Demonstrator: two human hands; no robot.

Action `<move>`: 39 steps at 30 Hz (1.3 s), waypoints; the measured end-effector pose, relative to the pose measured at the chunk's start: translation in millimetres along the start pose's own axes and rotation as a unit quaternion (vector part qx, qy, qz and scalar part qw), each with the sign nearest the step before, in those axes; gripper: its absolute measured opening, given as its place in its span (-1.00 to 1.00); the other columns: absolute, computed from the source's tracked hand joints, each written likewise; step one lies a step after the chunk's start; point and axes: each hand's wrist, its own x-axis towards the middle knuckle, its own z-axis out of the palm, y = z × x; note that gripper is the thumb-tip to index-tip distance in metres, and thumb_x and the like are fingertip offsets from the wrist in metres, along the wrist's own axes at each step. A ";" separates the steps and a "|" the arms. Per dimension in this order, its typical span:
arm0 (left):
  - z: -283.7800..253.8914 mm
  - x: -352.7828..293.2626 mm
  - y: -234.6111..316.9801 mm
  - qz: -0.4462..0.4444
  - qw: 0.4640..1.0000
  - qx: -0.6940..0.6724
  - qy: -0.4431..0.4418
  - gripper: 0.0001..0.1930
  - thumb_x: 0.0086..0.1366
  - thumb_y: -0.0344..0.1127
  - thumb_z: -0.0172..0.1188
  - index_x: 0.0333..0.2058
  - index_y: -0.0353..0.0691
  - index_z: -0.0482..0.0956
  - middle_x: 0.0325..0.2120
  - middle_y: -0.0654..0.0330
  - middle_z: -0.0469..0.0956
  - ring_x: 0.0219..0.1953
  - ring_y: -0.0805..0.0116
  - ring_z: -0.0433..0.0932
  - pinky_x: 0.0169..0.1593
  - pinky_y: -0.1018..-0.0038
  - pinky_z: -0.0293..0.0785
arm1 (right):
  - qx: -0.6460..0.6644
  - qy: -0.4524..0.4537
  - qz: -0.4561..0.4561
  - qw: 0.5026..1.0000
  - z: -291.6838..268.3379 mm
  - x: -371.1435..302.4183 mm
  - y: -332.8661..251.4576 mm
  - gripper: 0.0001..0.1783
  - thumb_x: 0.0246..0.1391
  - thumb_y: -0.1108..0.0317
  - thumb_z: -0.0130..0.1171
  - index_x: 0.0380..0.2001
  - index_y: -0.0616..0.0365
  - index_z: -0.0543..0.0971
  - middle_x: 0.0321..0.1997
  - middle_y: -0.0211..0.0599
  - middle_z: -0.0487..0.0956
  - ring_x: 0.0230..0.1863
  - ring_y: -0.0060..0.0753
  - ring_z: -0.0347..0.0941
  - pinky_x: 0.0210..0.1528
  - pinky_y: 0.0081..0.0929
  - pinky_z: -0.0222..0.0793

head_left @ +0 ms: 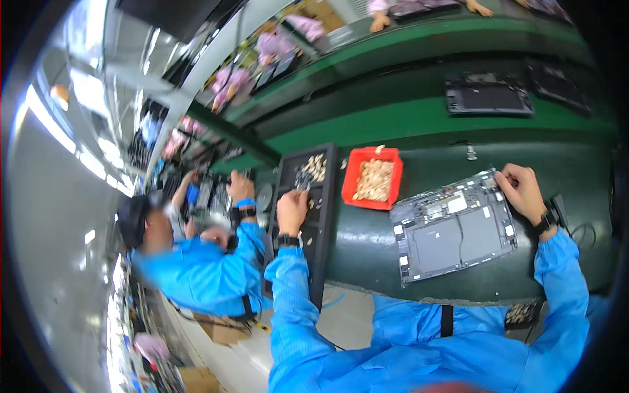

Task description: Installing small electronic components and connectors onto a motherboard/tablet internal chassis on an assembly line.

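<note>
My left hand [292,211] reaches over a long black divided tray [330,190], its fingers drawn together at small dark parts [303,178]. What they hold, if anything, is too small to make out. Beside those parts, in the same tray, lies a pile of small beige pieces [316,168]. My right hand [521,190] grips the upper right corner of an opened tablet [452,229], which lies slightly turned on the green bench. Its flat grey battery, a board strip along the far side and a dark cable show.
A red bin [354,178] full of beige pieces stands between tray and tablet. Farther back, two dark devices [488,98] rest on a green ledge. A small clear part [471,152] lies behind the tablet. Close on my left, a co-worker in blue [203,265] works at the bench.
</note>
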 end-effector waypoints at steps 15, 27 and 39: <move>-43.7 -47.7 195.8 0.223 0.951 -0.170 0.130 -0.86 0.31 -0.42 0.37 -0.21 -0.36 0.75 -0.36 0.07 0.77 -0.36 0.32 0.73 -0.22 0.43 0.60 | -0.026 0.025 -0.154 0.987 9.3 3.2 -58.0 -0.85 0.16 0.31 0.33 -0.38 0.17 0.71 -0.36 -0.21 0.71 -0.34 -0.15 0.59 -0.25 -0.21 0.44; 82.2 -57.5 246.1 0.388 0.884 -0.255 0.054 -0.87 0.24 -0.38 0.37 -0.27 -0.27 0.75 -0.40 0.10 0.73 -0.36 0.15 0.68 -0.26 0.20 0.57 | 0.298 -0.048 0.011 0.953 102.2 49.1 -84.8 -0.74 0.39 0.40 0.17 -0.06 0.39 0.70 -0.11 -0.17 0.76 -0.08 -0.51 0.64 0.07 -0.46 0.57; 95.4 -65.6 239.9 0.379 0.894 -0.217 0.101 -0.90 0.20 -0.28 0.39 -0.36 -0.14 0.75 -0.48 0.26 0.67 -0.35 0.20 0.65 -0.29 0.25 0.56 | 0.353 -0.144 0.112 0.918 98.4 59.2 -48.2 -0.62 0.43 0.23 0.18 0.07 0.34 0.63 -0.06 -0.29 0.71 -0.10 -0.58 0.62 -0.08 -0.61 0.51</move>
